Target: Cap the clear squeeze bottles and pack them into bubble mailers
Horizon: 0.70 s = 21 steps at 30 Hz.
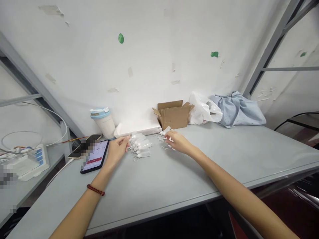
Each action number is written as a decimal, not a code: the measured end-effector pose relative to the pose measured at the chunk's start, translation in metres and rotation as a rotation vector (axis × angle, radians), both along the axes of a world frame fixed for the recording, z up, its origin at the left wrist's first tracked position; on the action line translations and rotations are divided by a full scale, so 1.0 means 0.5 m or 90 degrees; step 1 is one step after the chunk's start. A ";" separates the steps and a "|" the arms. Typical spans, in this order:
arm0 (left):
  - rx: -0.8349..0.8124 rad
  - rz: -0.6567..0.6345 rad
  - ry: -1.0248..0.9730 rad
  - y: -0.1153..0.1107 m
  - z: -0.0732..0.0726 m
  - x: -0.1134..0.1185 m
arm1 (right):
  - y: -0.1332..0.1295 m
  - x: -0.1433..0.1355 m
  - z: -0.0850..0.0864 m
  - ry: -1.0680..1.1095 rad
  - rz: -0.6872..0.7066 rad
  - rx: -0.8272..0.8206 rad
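Note:
A pile of small clear plastic pieces with thin white string loops point(141, 146) lies on the grey table. At its left edge is my left hand point(118, 149), thumb and fingertips pressed together against the pile; what they pinch is too small to make out. My right hand point(178, 142) is over a smaller group of the same clear pieces, partly hidden beneath it. Its fingers close on one small clear plastic piece point(164, 130), just in front of an open cardboard box point(174, 119). String loops show left of the fingers.
Two phones, one with a lit screen point(96, 156) and a darker one point(86, 146), lie left, near a lidded cup point(102, 124). A white flat stack point(139, 128), a white plastic bag point(204, 109) and a blue cloth bundle point(239, 111) line the wall. A power strip point(37, 162) sits far left.

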<state>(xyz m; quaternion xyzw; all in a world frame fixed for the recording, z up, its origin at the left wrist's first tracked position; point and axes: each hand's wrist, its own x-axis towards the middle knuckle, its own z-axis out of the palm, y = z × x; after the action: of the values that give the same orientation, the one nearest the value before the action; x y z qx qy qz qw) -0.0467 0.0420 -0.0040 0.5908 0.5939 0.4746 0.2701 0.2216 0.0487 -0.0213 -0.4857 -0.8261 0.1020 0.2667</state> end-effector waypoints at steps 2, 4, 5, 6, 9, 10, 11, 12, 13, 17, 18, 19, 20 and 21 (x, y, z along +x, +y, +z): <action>0.010 -0.024 0.045 0.000 -0.004 0.002 | 0.002 0.003 0.000 -0.024 -0.012 -0.017; 0.027 -0.038 0.044 -0.001 -0.006 0.003 | 0.002 0.005 0.001 -0.043 -0.019 -0.026; 0.035 -0.041 0.034 -0.001 -0.006 0.004 | 0.001 0.006 0.002 -0.050 -0.019 -0.032; 0.041 -0.045 0.024 -0.001 -0.007 0.004 | 0.000 0.008 0.004 -0.057 -0.018 -0.039; 0.047 -0.052 0.012 0.001 -0.009 0.004 | -0.005 0.014 0.013 -0.080 -0.020 -0.076; 0.046 -0.056 0.012 0.001 -0.010 0.005 | -0.007 0.017 0.016 -0.089 -0.024 -0.096; 0.046 -0.059 0.012 0.000 -0.011 0.006 | -0.009 0.021 0.019 -0.096 -0.029 -0.117; 0.047 -0.063 0.012 -0.001 -0.011 0.007 | -0.010 0.024 0.022 -0.100 -0.032 -0.138; 0.047 -0.065 0.012 -0.002 -0.011 0.009 | -0.011 0.028 0.025 -0.102 -0.032 -0.156; 0.037 -0.066 0.022 -0.012 -0.005 0.020 | -0.016 0.042 0.040 -0.119 -0.036 -0.195; 0.032 -0.065 0.025 -0.014 -0.003 0.023 | -0.018 0.044 0.044 -0.135 -0.047 -0.208; 0.029 -0.065 0.025 -0.016 -0.003 0.025 | -0.021 0.046 0.049 -0.155 -0.063 -0.224; 0.027 -0.067 0.024 -0.016 -0.003 0.027 | -0.024 0.047 0.054 -0.172 -0.080 -0.239; 0.024 -0.070 0.021 -0.015 -0.005 0.028 | -0.027 0.048 0.058 -0.186 -0.095 -0.252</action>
<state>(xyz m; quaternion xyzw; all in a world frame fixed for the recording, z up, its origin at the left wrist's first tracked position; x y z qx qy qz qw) -0.0326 0.0343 -0.0064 0.6353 0.5560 0.4603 0.2746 0.2456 0.0354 0.0075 -0.5975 -0.7820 0.1702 0.0510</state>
